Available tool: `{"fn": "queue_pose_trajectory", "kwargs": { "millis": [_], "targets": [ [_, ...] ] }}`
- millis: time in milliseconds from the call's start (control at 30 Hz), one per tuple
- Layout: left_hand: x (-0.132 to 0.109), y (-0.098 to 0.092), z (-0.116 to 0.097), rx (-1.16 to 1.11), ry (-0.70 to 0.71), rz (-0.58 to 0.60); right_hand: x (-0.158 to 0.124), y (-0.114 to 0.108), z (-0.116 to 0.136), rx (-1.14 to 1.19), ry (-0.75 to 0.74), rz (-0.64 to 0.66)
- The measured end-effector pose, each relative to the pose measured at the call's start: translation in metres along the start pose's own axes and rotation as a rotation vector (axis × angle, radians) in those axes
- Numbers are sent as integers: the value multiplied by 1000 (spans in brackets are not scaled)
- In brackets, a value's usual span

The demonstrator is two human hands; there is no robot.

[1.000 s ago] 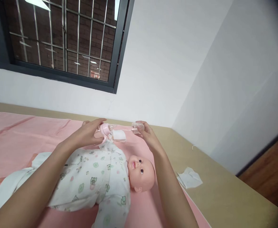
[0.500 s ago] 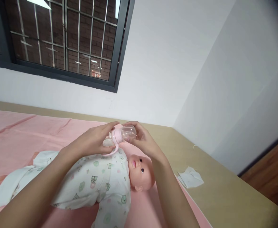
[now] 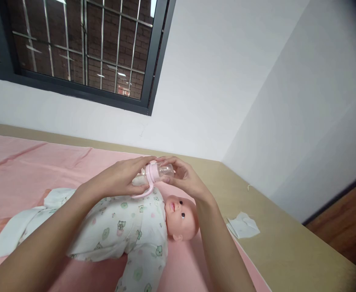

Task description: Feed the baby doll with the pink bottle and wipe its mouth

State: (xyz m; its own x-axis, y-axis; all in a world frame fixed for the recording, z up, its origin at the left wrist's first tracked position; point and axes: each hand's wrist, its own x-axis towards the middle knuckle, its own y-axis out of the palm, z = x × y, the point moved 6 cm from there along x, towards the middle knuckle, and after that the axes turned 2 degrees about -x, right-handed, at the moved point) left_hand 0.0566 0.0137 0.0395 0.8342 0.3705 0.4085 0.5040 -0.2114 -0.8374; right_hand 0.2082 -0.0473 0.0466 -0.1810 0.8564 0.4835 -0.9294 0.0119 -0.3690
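Between my hands lies a clear baby bottle (image 3: 140, 178) on its side, with a pink collar, a pink handle (image 3: 148, 192) and a transparent cap (image 3: 166, 171) at its right end. My left hand (image 3: 121, 176) is closed around the bottle's body. My right hand (image 3: 184, 176) grips the clear cap, thumb on the near side and fingers over the top. Just below the bottle, a baby doll (image 3: 182, 219) lies on its back in a white suit (image 3: 120, 227) with green bear prints. My forearms cross over parts of the doll.
The doll rests on a pink cloth (image 3: 59, 162) spread over a wooden table (image 3: 287, 243). A crumpled white cloth or tissue (image 3: 244, 225) lies to the right. Behind stand a white wall (image 3: 196, 81) and a barred window (image 3: 83, 48).
Both hands keep hold of the bottle and cap in nearly the same place. The cap looks slightly turned or shifted under my right fingers. The camera view has moved a little.
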Motion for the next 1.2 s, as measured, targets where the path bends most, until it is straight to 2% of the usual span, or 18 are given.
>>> {"fn": "queue_pose_trajectory", "kwargs": {
  "millis": [300,533,767,1200],
  "targets": [
    [2,3,10,171,31,18,0,-2,-8,-77,17,16],
    [1,0,6,152,27,5,2,-2,-7,-73,-6,-7],
    [1,-1,4,159,83,-18,1,0,-5,-98,-24,-27],
    [2,2,8,176,123,14,4,5,-10,-89,-16,-22]
  ]
}}
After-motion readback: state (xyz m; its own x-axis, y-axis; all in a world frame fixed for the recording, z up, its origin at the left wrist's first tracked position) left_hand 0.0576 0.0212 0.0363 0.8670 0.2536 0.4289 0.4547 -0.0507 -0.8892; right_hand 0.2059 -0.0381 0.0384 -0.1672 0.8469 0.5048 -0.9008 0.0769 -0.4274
